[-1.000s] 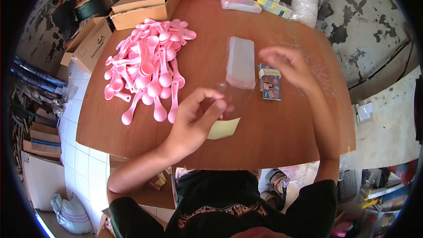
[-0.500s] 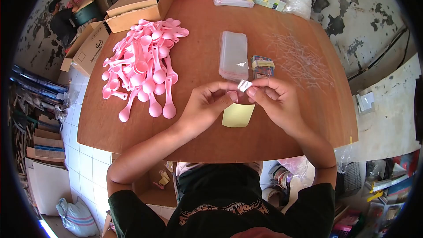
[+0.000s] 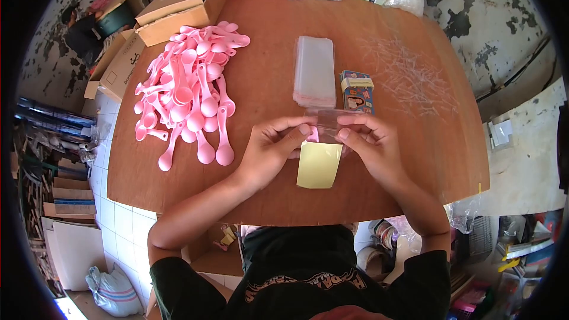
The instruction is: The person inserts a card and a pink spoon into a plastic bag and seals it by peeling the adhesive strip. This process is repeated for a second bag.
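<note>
Item: clear bag (image 3: 329,118), one, at your clock's centre, between your hands over the bench (image 3: 267,195).
Left hand (image 3: 276,142): thumb and forefinger pinching the bag's left edge; a bit of pink shows beside them.
Right hand (image 3: 368,138): thumb and forefinger pinching its right edge.
Yellow card (image 3: 319,166): six o'clock.
Bag stack (image 3: 315,71): twelve.
Banded card bundle (image 3: 358,92): one.
Pink spoons (image 3: 198,104): between nine and ten, heaped.
Handling note: your two pinches are best level, pulling lightly and evenly, so the film lies smooth; a hard tug could crease it.
</note>
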Tool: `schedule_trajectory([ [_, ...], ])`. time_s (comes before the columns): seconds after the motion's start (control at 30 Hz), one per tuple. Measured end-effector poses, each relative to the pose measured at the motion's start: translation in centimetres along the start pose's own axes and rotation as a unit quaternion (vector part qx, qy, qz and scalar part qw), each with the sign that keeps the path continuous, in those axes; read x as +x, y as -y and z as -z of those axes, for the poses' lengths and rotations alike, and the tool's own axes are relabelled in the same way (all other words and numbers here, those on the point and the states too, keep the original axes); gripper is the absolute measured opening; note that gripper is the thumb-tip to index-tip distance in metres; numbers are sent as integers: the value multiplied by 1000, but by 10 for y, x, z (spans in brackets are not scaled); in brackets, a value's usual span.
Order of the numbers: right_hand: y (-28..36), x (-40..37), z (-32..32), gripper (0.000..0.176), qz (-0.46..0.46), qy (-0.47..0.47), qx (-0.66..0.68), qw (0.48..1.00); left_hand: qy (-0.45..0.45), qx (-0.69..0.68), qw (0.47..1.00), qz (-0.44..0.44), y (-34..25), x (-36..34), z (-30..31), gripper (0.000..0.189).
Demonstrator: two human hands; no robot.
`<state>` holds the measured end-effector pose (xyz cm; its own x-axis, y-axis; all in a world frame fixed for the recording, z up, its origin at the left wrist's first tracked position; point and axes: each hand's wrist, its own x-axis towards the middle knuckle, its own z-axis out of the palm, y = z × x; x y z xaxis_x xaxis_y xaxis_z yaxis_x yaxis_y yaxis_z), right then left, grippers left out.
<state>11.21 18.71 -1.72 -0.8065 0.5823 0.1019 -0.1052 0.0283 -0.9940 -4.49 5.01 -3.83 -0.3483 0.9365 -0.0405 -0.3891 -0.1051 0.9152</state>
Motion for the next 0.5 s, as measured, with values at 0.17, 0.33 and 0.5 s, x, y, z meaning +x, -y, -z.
schedule_trajectory([
  [0.17, -15, 4, 5, 15, 14, 5, -4, 1000, 4, -33, 999, 10, 9, 4, 6, 22],
  [0.33, -19, 8, 10, 13, 17, 44, -5, 999, 10, -33, 999, 1, 9, 4, 12, 21],
  [0.5, -20, 10, 13, 18, 71, 99, -65, 990, 20, -46, 999, 5, 11, 5, 19, 19],
])
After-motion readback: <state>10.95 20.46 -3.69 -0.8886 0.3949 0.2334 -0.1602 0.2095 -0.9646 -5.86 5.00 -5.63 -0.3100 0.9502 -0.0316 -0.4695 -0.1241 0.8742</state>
